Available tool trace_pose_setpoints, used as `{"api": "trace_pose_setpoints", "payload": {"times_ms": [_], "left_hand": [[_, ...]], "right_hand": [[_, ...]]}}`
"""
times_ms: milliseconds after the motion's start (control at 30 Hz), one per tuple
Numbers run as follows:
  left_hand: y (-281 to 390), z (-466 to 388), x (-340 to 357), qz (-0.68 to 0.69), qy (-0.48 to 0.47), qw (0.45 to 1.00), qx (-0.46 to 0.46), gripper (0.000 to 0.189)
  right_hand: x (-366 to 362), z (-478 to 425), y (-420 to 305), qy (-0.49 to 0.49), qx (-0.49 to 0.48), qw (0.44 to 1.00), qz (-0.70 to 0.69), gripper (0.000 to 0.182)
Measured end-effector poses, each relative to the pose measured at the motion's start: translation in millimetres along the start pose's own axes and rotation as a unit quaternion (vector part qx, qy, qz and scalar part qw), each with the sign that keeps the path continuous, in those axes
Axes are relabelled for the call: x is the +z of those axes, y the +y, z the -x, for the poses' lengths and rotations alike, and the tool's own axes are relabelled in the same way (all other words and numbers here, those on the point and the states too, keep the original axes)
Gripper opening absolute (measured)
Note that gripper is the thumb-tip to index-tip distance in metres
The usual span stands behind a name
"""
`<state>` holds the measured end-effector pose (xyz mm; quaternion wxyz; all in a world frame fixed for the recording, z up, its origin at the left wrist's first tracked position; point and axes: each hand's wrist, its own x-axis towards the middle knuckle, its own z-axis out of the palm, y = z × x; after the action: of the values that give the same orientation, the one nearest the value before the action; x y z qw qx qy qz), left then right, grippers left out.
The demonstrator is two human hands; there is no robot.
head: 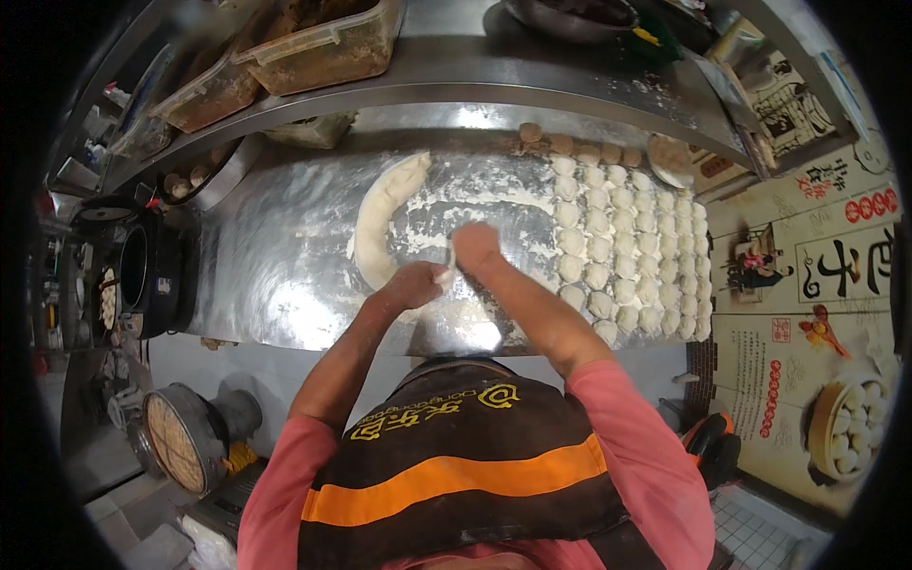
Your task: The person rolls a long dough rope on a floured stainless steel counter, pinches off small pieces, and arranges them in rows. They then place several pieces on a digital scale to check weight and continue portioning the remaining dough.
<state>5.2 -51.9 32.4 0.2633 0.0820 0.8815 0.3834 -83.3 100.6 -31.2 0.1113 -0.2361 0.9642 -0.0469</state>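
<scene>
Over the middle of the floured steel worktop, my left hand is closed around a small piece of pale dough. My right hand is curled just beyond and to the right, slightly blurred. The dough stretches up as a narrow strip to the edge of that hand, whose fingertips are hidden. Left of my hands lies a thick, curved roll of dough, apart from them. Rows of small round dough pieces cover the right end of the worktop, dusted with flour.
A steel shelf crosses above the back of the worktop, bearing plastic tubs and a metal bowl. Brownish lumps line the back right. A black cooker stands at the left end. Round steamers sit lower left.
</scene>
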Motion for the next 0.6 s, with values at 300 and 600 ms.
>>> {"api": "trace_pose_setpoints", "payload": {"times_ms": [300, 600], "left_hand": [[-2.0, -10.3, 41.2, -0.154, 0.125, 0.98, 0.02, 0.039], [0.5, 9.7, 28.4, -0.235, 0.205, 0.949, 0.047, 0.052]], "right_hand": [[-56.0, -108.7, 137.0, -0.001, 0.069, 0.996, -0.055, 0.028], [-70.4, -66.5, 107.7, 0.142, -0.044, 0.989, -0.024, 0.033]]}}
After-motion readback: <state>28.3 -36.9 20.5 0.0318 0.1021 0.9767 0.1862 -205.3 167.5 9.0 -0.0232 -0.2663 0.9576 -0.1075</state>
